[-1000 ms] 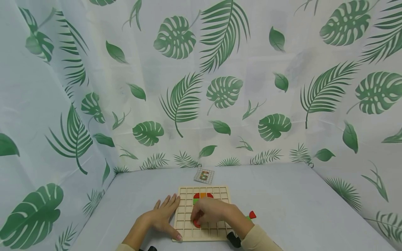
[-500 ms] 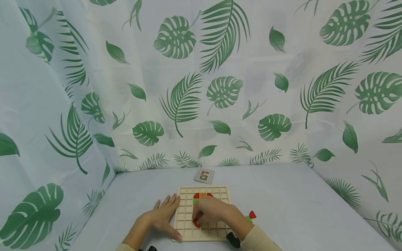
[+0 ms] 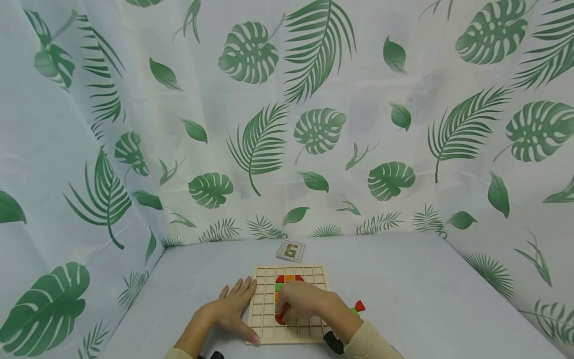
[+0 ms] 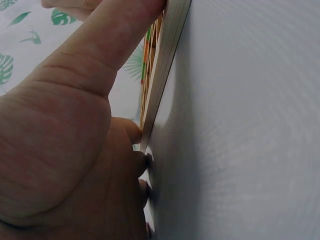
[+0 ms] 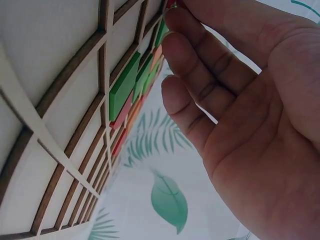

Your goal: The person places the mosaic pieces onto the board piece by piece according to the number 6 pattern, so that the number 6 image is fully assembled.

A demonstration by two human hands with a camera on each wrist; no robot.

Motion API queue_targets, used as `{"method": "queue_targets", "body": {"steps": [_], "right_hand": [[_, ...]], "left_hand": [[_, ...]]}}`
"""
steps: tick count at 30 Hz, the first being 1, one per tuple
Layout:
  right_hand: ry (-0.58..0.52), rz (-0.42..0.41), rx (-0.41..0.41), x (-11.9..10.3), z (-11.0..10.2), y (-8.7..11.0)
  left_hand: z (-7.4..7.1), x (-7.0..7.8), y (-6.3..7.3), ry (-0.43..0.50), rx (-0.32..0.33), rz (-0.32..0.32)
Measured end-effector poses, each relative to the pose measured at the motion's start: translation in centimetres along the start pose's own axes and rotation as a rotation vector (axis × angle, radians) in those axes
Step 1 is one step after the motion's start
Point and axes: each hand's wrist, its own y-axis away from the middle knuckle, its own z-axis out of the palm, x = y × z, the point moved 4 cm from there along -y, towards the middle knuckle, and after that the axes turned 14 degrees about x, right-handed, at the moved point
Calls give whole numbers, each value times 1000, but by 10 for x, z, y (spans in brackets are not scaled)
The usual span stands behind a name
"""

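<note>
A pale wooden grid board (image 3: 267, 332) lies on the table in front of me. My right hand (image 3: 302, 300) is over its middle, pinching a red rounded piece (image 3: 280, 320) in a lower-left cell; the fingers hide part of it. In the right wrist view only a sliver of red shows at the fingertips. Green (image 3: 279, 287), orange (image 3: 289, 278) and red (image 3: 280, 278) pieces sit in cells above. My left hand (image 3: 229, 310) lies with fingers spread along the board's left edge, its thumb on the near-left corner.
Beyond the board lies a small card (image 3: 291, 251) with a coloured 6 on a grid. Right of my forearm are a loose red piece (image 3: 360, 306) and a partly hidden green piece (image 3: 355, 312). Leaf-patterned cloth (image 3: 314, 182) hangs behind and at both sides.
My right hand has shifted slightly to the right over the same cells, uncovering more of the orange piece below the green one. My left hand stays put.
</note>
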Motion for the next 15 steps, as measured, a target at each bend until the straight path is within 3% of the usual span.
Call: {"method": "queue_targets", "body": {"steps": [7,15], "right_hand": [[-63,-40,54,5,-11,2],[-188,11,112,26,-33,13]], "left_hand": [[1,-1,-1,-1,6,-2],[2,-2,-2,-12,2,-7]]}}
